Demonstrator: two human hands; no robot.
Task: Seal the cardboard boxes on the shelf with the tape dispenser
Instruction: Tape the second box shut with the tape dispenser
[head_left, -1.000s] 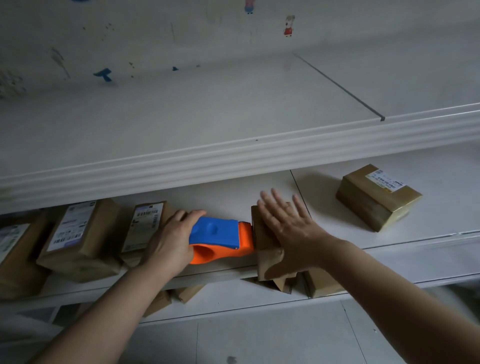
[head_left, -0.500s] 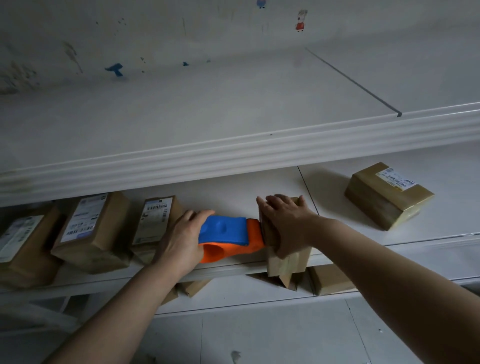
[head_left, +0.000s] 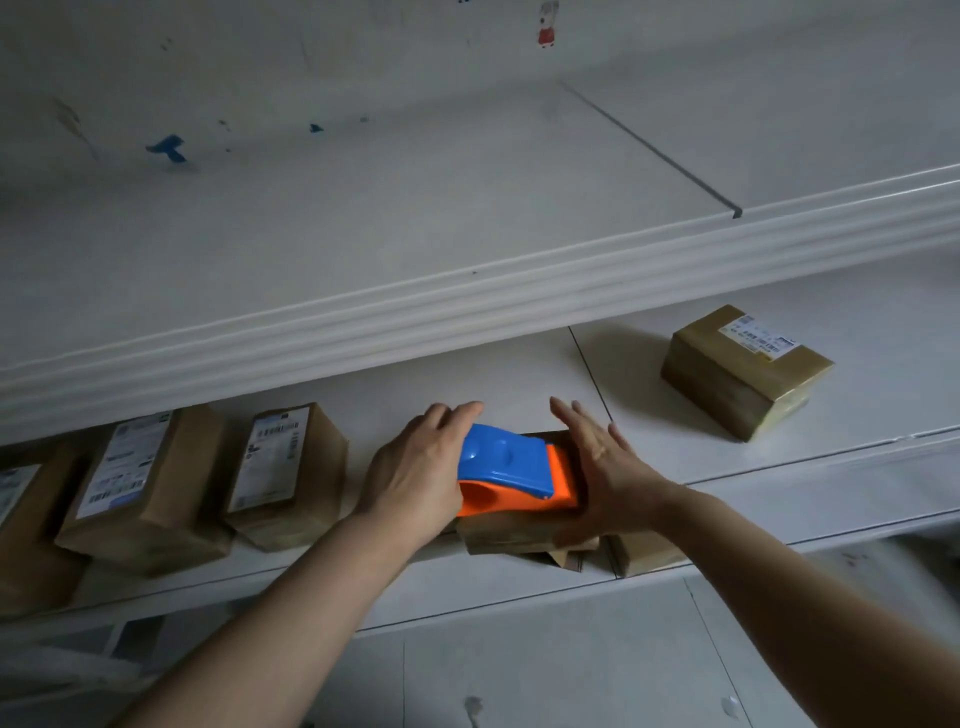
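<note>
On the shelf (head_left: 467, 384), at its front edge: your left hand (head_left: 415, 470) grips the rear of the tape dispenser (head_left: 506, 465), fingers curled over its blue top. Directly beneath the dispenser lies the box in hand (head_left: 519, 530), brown, and the orange nose rests on its top face. Just right of the dispenser, your right hand (head_left: 605, 462) holds nothing. Its fingers are straight and the palm is flat against the box's side as a brace.

Whether tape has caught on the cardboard cannot be told from here. Press the nose down firmly, run it straight along the seam, and lean the bracing palm against the pull, since the box sits near the lip and may slide or tip.

Left of the dispenser, a row of labelled boxes (head_left: 291, 467). Well to its right, a glossy wrapped box (head_left: 743, 374) stands apart.
</note>
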